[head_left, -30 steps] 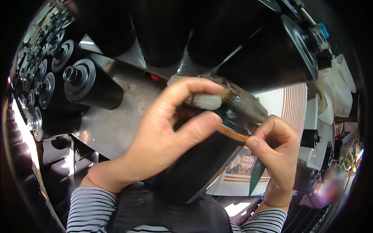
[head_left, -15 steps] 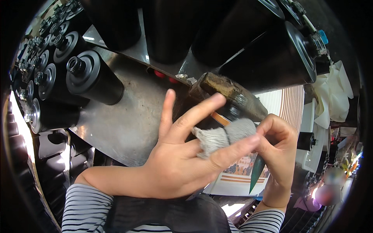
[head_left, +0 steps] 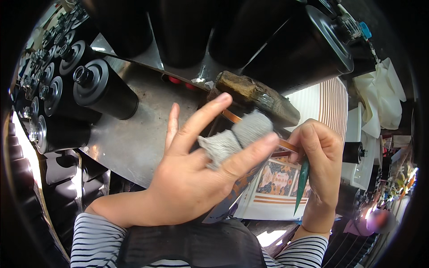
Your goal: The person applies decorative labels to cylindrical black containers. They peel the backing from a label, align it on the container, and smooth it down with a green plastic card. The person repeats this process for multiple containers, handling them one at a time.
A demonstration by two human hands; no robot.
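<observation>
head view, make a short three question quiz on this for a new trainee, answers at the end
1. Multiple choice: what colour is the tapered, pointed piece hanging beside the right hand?
a) blue
b) green
c) white

2. True or false: the left hand wears a grey knitted finger cover.

3. Short answer: which hand holds the orange-brown strip?

Key:
1. b, green.
2. True; its fingers are spread.
3. The right hand; the strip runs in between its fingers and thumb.
</observation>
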